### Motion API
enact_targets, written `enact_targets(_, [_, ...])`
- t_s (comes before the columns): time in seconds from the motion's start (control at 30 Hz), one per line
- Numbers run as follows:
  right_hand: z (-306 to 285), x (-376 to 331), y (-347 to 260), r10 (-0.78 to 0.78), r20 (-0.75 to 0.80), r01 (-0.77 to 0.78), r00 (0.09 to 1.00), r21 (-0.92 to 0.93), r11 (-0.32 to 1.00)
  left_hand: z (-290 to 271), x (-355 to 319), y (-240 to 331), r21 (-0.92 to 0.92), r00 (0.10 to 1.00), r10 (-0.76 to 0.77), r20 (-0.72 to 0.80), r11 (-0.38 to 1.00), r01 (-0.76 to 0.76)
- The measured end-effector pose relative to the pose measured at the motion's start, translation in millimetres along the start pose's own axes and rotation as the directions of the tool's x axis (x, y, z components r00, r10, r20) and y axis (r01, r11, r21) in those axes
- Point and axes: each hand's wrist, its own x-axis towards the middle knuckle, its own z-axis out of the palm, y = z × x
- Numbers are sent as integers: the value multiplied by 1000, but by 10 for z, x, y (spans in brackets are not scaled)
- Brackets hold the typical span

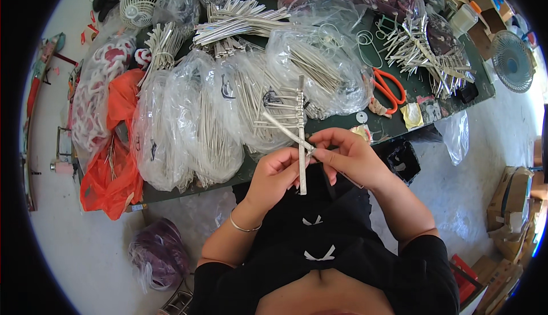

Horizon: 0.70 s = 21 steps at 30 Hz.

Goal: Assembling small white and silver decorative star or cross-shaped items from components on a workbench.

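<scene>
Just in front of my body, my left hand (273,179) pinches an upright, flat silver-grey strip (303,182). Several short strips (279,108) stick out to its left like comb teeth, looped around its upper part. Another strip (285,131) slants across it, and the fingers of my right hand (349,158) are closed on its lower end, where the two strips cross. The fingertips partly hide that crossing. Behind my hands, clear plastic bags (211,138) hold bundles of similar strips. A heap of comb-like strip pieces (428,58) lies at the far right of the table.
Orange-handled scissors (394,91) rest on the dark green table (485,81) right of the bags. Loose strips (237,23) are stacked at the back. An orange bag (108,183) hangs over the left edge. Cardboard boxes (508,198) stand at the right.
</scene>
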Motion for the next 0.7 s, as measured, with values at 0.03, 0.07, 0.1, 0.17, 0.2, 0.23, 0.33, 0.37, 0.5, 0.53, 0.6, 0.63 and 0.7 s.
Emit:
enact_targets(0.03, [0, 35, -22, 0, 18, 0, 1000, -7, 1000, 10, 5, 33, 87, 1000, -1, -31, 996, 3])
enact_targets(0.07, [-11, 64, -44, 33, 83, -26, 996, -80, 996, 15, 9, 55, 171, 998, 2, -68, 985, 10])
enact_targets(0.1, [-22, 94, -64, 72, 149, -48, 986, -157, 987, 32, 24, 57, 169, 996, 17, -90, 986, -2])
enact_targets(0.17, [-8, 130, -146, 87, 108, -64, 990, -203, 977, 58, 57, 94, 211, 1000, 16, -17, 977, -12])
enact_targets(0.2, [17, 133, -207, 106, 85, -86, 991, -213, 973, 37, 67, 122, 285, 1000, -5, -7, 958, 7])
enact_targets(0.23, [6, 141, -258, 124, 48, -110, 991, -226, 968, 36, 102, 101, 304, 1000, 13, 0, 953, -12])
enact_targets(0.33, [-23, 261, -283, 173, -11, -173, 985, -46, 984, -22, 104, 140, 282, 1000, 14, 25, 959, -20])
enact_targets(0.37, [-3, 306, -267, 181, 12, -180, 983, -59, 982, -19, 90, 163, 291, 1000, 31, -2, 956, -29])
enact_targets(0.5, [16, 424, -111, 117, 41, -117, 992, 1, 993, -33, -57, 240, 281, 992, 34, -124, 960, 2])
enact_targets(0.53, [27, 426, -85, 67, -35, -70, 997, -80, 994, -86, -130, 231, 348, 983, 161, -93, 930, -119])
enact_targets(0.6, [-35, 423, -16, 9, -107, -31, 994, -207, 978, -184, -315, 433, 516, 924, 326, -202, 837, -182])
enact_targets(0.63, [-32, 400, -2, 10, -108, -32, 994, -207, 978, -249, -417, 574, 717, 815, 498, -297, 680, -154])
enact_targets(0.7, [-27, 351, 47, -76, -179, 2, 981, -383, 924, -533, -532, 750, 916, 516, 786, -342, 400, -3])
